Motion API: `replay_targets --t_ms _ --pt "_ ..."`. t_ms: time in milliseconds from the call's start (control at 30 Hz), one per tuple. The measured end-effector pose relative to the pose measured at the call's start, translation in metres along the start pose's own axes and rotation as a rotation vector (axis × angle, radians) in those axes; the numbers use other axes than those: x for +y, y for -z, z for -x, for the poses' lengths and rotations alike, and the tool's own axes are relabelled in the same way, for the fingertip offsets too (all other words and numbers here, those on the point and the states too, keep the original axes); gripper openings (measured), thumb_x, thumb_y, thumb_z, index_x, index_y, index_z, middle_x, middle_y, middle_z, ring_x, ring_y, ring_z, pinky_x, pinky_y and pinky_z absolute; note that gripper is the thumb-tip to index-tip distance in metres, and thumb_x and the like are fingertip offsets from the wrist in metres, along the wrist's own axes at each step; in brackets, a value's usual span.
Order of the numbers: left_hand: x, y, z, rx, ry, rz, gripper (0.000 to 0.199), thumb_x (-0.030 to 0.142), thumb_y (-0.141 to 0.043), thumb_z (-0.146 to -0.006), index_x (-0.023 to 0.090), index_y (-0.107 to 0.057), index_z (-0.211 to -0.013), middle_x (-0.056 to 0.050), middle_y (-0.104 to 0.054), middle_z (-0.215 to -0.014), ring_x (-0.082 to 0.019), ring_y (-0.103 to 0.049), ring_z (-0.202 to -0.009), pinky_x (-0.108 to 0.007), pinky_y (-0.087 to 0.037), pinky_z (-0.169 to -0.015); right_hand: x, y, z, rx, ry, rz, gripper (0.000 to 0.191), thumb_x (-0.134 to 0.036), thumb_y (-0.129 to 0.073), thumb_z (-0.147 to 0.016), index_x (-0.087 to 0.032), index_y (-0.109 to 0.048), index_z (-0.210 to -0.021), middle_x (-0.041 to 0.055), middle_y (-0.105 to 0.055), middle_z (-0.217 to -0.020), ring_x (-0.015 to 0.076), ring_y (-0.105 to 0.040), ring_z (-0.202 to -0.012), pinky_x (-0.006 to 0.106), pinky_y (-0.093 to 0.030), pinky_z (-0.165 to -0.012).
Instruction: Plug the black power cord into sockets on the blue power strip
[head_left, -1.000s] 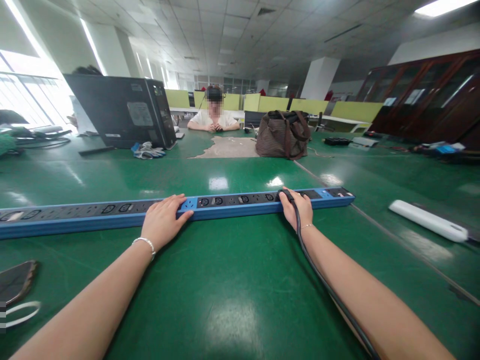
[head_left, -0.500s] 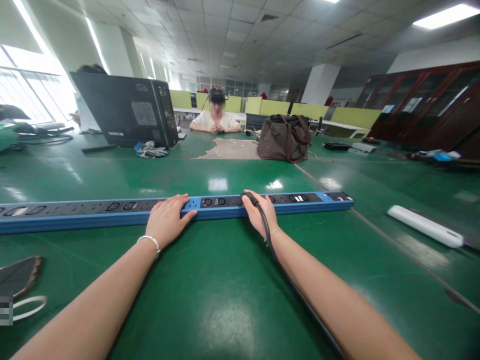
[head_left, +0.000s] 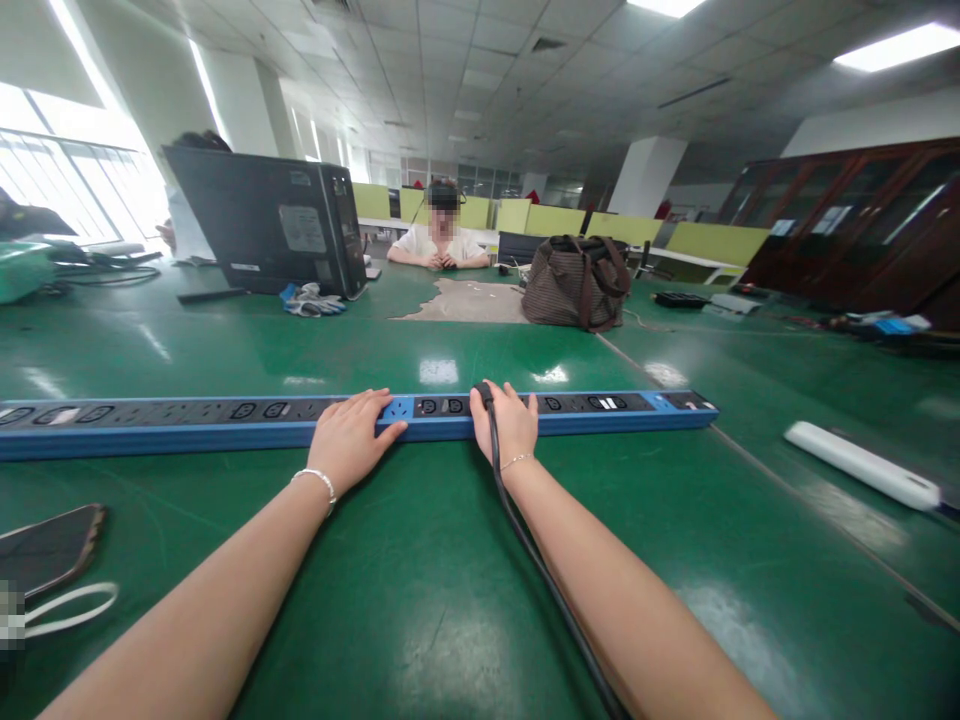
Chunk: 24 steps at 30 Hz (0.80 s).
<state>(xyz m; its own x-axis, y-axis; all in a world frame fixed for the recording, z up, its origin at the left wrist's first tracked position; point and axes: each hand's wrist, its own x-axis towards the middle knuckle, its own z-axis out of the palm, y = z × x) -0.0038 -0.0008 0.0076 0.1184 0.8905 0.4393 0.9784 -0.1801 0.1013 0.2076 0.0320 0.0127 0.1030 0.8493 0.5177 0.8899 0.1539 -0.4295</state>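
Note:
A long blue power strip (head_left: 442,428) with black socket panels lies across the green table. My left hand (head_left: 351,440) grips it from above, fingers over the sockets and thumb along the near side, beside a blue socket. In my right hand (head_left: 508,425) is a black power plug (head_left: 482,394), held over the strip to the right of two black sockets. Whether its front end is inside a socket is hidden by my fingers. From the plug, a black cable (head_left: 532,550) runs over my wrist and along my forearm to the bottom edge.
At left lie a phone (head_left: 52,545) and a white loop (head_left: 82,608). A white bar-shaped object (head_left: 862,465) lies at right. Farther back are a black computer case (head_left: 277,225), gloves (head_left: 311,300), a brown bag (head_left: 577,280) and a seated person (head_left: 439,245) across the table.
My right hand has moved left along the strip with the plug, and the cable now hangs closer to the middle. My left hand keeps its place on the strip. The view has shifted slightly.

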Motion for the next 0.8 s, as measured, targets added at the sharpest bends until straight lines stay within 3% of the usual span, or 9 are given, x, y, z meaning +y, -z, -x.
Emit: replay_targets --t_ms 200,400,533,800 --pt "-0.001 -0.001 0.0 0.007 -0.003 0.009 0.047 0.051 -0.04 -0.087 0.02 -0.054 -0.121 -0.008 -0.056 -0.13 -0.024 -0.049 -0.121 -0.042 -0.036 -0.1 0.001 -0.005 0.004 0.03 0.071 0.078 0.044 -0.041 -0.036 -0.092 -0.015 -0.061 -0.116 0.0118 -0.069 -0.105 0.0254 -0.054 -0.115 0.047 -0.013 -0.108" --pt "-0.001 -0.001 -0.001 -0.004 -0.001 -0.016 0.048 0.051 -0.038 -0.087 0.02 -0.053 -0.121 -0.008 -0.056 -0.13 -0.024 -0.049 -0.121 -0.042 -0.036 -0.099 -0.002 -0.005 0.003 0.041 0.006 0.052 0.039 -0.039 -0.036 -0.091 -0.017 -0.064 -0.107 0.0092 -0.07 -0.1 0.0242 -0.058 -0.108 0.044 -0.018 -0.106" --pt "-0.001 -0.001 -0.001 -0.007 0.006 -0.015 0.048 0.051 -0.039 -0.087 0.021 -0.053 -0.122 -0.008 -0.056 -0.131 -0.024 -0.049 -0.122 -0.042 -0.036 -0.1 -0.002 -0.009 0.003 0.078 -0.003 0.043 0.04 -0.039 -0.038 -0.09 -0.017 -0.062 -0.113 0.0102 -0.071 -0.097 0.024 -0.06 -0.104 0.044 -0.021 -0.105" --pt "-0.001 0.0 -0.001 -0.014 0.01 -0.007 0.048 0.052 -0.038 -0.087 0.022 -0.053 -0.122 -0.007 -0.055 -0.131 -0.024 -0.048 -0.122 -0.042 -0.036 -0.101 0.001 -0.009 0.011 0.087 -0.003 0.044 0.042 -0.042 -0.039 -0.09 -0.02 -0.062 -0.116 0.0115 -0.068 -0.108 0.0272 -0.051 -0.118 0.047 -0.025 -0.103"
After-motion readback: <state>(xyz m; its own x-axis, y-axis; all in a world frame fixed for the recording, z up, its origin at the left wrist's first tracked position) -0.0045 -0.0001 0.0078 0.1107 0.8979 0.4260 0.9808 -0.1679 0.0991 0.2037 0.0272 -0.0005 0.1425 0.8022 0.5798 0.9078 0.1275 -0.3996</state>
